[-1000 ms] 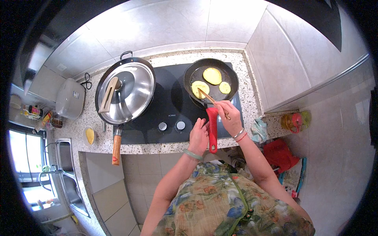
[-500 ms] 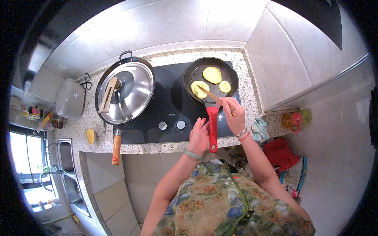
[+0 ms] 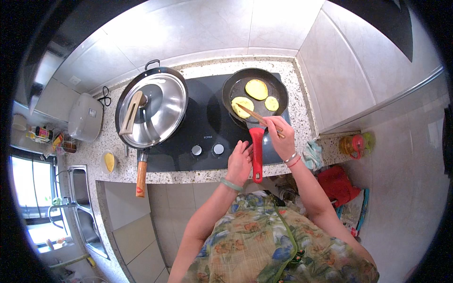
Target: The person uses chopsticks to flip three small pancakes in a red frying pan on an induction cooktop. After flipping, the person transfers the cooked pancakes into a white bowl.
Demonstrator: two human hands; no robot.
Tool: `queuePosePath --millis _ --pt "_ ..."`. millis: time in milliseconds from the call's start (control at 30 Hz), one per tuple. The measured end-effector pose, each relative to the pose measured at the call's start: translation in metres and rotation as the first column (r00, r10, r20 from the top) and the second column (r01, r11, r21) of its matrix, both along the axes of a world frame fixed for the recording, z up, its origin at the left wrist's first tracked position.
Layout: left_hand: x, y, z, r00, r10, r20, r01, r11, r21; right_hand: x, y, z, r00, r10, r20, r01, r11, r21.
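Note:
A black frying pan point(image 3: 230, 91) with a red handle point(image 3: 257, 155) sits on the right side of the stove. In it lie three yellow pancakes: a large one point(image 3: 256, 89) at the back, a small one point(image 3: 271, 103) at the right, and another point(image 3: 242, 108) at the left. My right hand point(image 3: 281, 136) grips a pair of wooden chopsticks point(image 3: 255, 116), whose tips touch the left pancake. Just left of the red handle, my left hand point(image 3: 239, 162) is open with its fingers stretched out. Whether its fingertips touch the handle is hard to see.
A wok with a steel lid point(image 3: 163, 106) stands on the left of the black glass cooktop point(image 3: 203, 101); its wooden handle point(image 3: 141, 179) juts past the counter edge. Left of it are a bowl point(image 3: 104, 166) of yellow food and a grey appliance point(image 3: 85, 118). A cloth point(image 3: 312, 155) lies at the right.
The whole view has shifted slightly. Both hands, the chopsticks and the pancakes keep nearly the same places relative to the pan.

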State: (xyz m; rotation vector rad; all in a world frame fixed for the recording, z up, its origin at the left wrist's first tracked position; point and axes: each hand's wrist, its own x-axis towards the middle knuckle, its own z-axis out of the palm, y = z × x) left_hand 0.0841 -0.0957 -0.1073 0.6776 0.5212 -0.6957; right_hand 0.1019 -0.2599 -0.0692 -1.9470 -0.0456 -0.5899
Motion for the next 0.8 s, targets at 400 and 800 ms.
queuePosePath --millis 400,800 --pt "0.004 -0.004 -0.010 1.000 -0.006 -0.029 0.006 1.000 -0.015 -0.023 -0.007 -0.004 0.997 -0.050 -0.055 0.057 0.989 0.138" --pt "0.002 -0.003 -0.013 0.999 0.000 -0.033 -0.001 1.000 -0.014 -0.021 0.000 0.006 1.000 -0.024 0.006 0.024 0.997 -0.067"
